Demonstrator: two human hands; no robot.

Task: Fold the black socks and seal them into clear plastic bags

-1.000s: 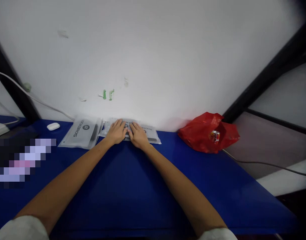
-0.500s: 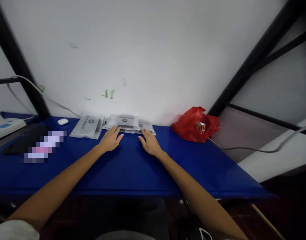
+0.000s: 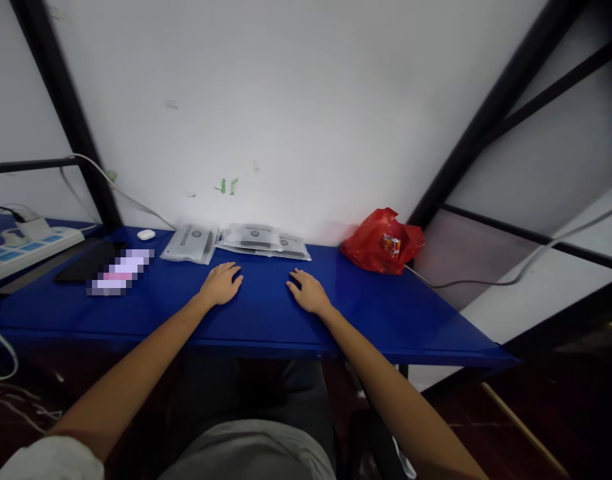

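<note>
I judge this a pause: the left hand (image 3: 221,285) and right hand (image 3: 309,293) lie empty, apparently flat on the blue desk (image 3: 266,317); touching the packets (image 3: 253,237) at twelve o'clock calls for reaching forward.

Your palms are hidden beneath your left hand (image 3: 221,285) and right hand (image 3: 309,293). You can't read the small print on the middle packet (image 3: 251,237), which covers part of the lower packet (image 3: 295,247). The picture's edges crop your left sleeve (image 3: 51,460), right forearm (image 3: 411,413) and the power strip (image 3: 39,248); blocky blurring masks a bright patch (image 3: 121,272); the red bag (image 3: 369,247) conceals most of its inside.
</note>
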